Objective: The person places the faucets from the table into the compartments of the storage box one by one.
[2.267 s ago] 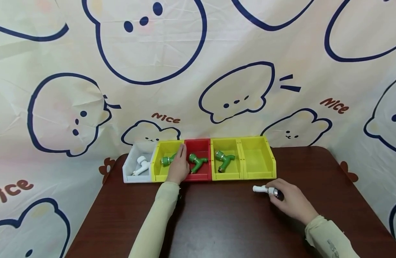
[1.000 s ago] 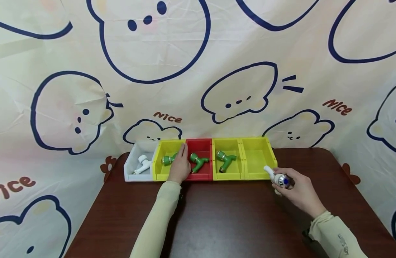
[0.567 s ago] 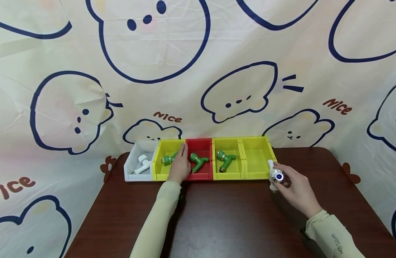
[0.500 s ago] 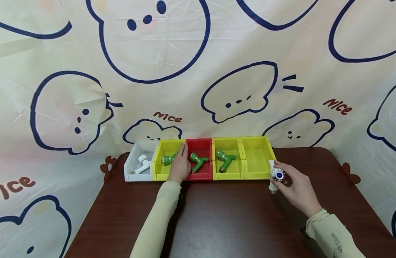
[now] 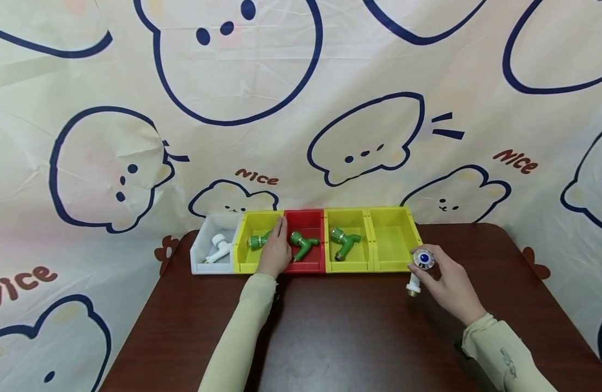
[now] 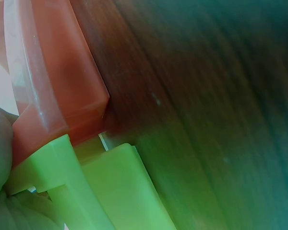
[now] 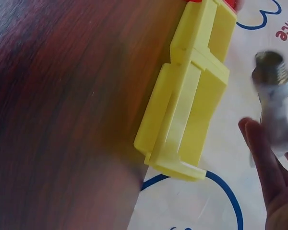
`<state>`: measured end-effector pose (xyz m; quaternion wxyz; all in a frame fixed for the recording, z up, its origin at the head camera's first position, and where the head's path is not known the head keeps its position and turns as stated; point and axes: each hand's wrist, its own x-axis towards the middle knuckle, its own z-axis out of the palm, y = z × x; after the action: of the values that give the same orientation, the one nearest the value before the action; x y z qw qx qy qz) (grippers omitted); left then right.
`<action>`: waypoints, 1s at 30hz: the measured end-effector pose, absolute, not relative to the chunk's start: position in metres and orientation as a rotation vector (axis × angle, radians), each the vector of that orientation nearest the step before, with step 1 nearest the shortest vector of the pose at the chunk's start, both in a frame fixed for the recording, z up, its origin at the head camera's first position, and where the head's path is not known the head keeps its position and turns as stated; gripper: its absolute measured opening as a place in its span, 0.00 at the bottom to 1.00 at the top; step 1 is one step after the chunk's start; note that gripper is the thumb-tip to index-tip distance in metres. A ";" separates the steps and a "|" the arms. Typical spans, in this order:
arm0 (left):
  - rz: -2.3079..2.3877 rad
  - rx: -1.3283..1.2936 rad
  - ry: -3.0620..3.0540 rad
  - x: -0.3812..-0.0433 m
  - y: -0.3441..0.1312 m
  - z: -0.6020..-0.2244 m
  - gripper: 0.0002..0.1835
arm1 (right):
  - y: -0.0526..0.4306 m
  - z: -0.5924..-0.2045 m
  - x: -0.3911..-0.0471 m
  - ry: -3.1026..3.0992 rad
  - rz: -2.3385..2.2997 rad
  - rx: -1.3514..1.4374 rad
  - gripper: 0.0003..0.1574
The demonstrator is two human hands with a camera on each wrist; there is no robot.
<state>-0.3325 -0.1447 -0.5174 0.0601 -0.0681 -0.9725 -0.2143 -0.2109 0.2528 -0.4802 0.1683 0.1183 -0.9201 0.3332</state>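
My right hand [image 5: 450, 283] grips a white plastic tap [image 5: 414, 283] just off the right front corner of the rightmost yellow bin [image 5: 393, 239]. The tap's round chrome knob with a blue centre faces up, and its brass threaded end [image 7: 271, 67] shows in the right wrist view. My left hand [image 5: 275, 251] rests with straight fingers over the wall between the left yellow bin [image 5: 242, 256] and the red bin [image 5: 304, 220]. Part of the green tap [image 5: 257, 242] in that yellow bin is hidden behind it. Another green tap [image 5: 304, 245] lies in the red bin.
The bins stand in a row along the back of the dark wooden table [image 5: 330, 326], against a patterned cloth [image 5: 261, 152]. A white bin [image 5: 200, 258] at the left end holds a white tap [image 5: 219, 247]. The second yellow bin from the right holds a green tap [image 5: 345, 243].
My right hand has carried the white tap up and to the right, from in front of the bins to the right bin's corner, turning its knob upward. The left hand stays in place.
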 end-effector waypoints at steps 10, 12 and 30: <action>-0.650 -0.199 -2.951 -0.332 -0.146 -0.517 0.41 | 0.248 -0.480 -0.221 -2.635 0.972 0.364 0.31; -0.649 -0.200 -2.955 -0.333 -0.146 -0.517 0.41 | 0.247 -0.479 -0.224 -2.624 0.963 0.356 0.30; -0.653 -0.185 -2.968 -0.333 -0.144 -0.518 0.41 | 0.231 -0.460 -0.263 -2.623 1.016 0.246 0.29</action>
<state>-0.3331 -0.1443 -0.5176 0.0484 -0.0608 -0.9737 -0.2143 -0.2633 0.2310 -0.4596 0.1583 0.0861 -0.9173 0.3552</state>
